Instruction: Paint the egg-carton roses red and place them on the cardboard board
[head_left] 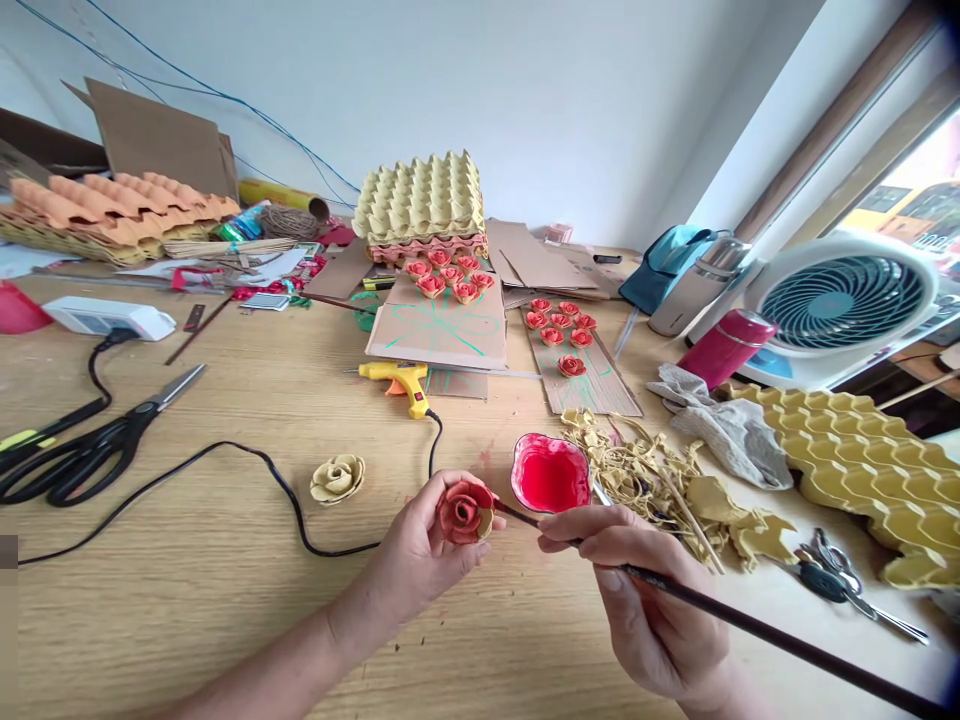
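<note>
My left hand (420,555) is closed around a paper rose (465,512) that is mostly painted red, with a bare yellow patch on its right side. My right hand (637,590) pinches a long dark paintbrush (750,625); its tip touches the rose's right edge. Just behind the brush stands a small cup of red paint (551,475). An unpainted cream rose (337,478) lies on the wooden table (187,600) to the left of my hands.
A yellow glue gun (401,380) with a black cord, black scissors (90,450), cardboard sheets holding red roses (442,320), stacked egg trays (420,205), a yellow tray (862,460), cut scraps (645,470), a cloth, keys (832,575), a red flask (727,345) and a fan (840,300).
</note>
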